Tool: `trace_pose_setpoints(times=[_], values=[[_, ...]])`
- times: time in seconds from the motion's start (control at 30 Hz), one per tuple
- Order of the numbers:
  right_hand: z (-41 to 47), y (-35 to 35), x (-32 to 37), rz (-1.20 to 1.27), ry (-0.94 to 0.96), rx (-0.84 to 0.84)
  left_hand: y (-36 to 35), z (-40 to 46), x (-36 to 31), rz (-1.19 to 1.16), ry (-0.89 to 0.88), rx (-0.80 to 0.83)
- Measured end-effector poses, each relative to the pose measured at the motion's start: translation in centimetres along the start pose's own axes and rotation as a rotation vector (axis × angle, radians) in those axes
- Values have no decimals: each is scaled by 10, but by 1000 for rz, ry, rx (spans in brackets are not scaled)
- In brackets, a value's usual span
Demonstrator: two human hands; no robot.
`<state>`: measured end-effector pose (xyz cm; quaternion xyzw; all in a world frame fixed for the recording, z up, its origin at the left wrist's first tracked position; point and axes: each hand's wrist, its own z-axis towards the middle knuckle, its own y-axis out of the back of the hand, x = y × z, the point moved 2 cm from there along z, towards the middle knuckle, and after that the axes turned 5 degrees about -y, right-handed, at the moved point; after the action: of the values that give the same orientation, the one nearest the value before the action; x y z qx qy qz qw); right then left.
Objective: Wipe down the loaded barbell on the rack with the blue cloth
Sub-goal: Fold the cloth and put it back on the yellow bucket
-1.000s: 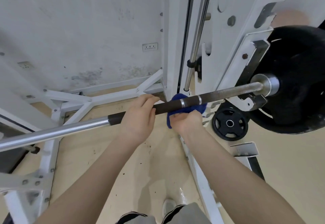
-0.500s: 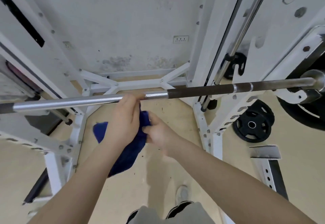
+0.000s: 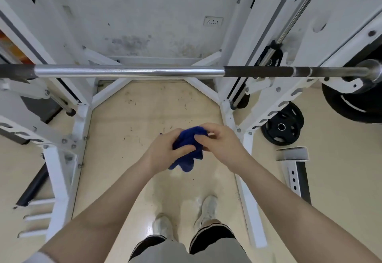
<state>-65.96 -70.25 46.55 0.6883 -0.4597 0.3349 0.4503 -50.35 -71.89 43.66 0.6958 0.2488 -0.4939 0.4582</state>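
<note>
Bunching the blue cloth (image 3: pixel 189 149), both hands (image 3: pixel 194 149) — barbell (image 3: pixel 128 71) ends cropped.

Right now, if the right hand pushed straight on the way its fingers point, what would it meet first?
The blue cloth, which the right hand already pinches; just beyond it is the left hand, gripping the same cloth. The barbell lies off that line.

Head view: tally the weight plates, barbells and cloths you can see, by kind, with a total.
Weight plates: 2, a large plate loaded on the bar, a small plate by the rack.
Barbell: 1
Blue cloth: 1
Total: 4
</note>
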Motion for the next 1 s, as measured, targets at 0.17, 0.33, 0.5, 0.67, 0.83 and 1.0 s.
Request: trace_pose_setpoints(times=[0.17, 0.33, 0.5, 0.67, 0.83, 1.0], values=[[-4, -6, 13, -649, 311, -25, -4, -17, -6, 135, -40, -63], [-3, -29, 10, -718, 347, 229, -7, -38, -6, 231, 48, -162], [-18, -32, 14, -525, 589, 294, -28, -78, 8, 165, 222, -262], [-46, -36, -3, -271, 400, 445, -56, -120, 24, 96, 302, -379], [-61, -38, -6, 28, 220, 511, -108, -170, 73, -21, 565, -501], [-66, -48, -4, 67, 174, 441, -139, -204, 87, -410, 619, -743]])
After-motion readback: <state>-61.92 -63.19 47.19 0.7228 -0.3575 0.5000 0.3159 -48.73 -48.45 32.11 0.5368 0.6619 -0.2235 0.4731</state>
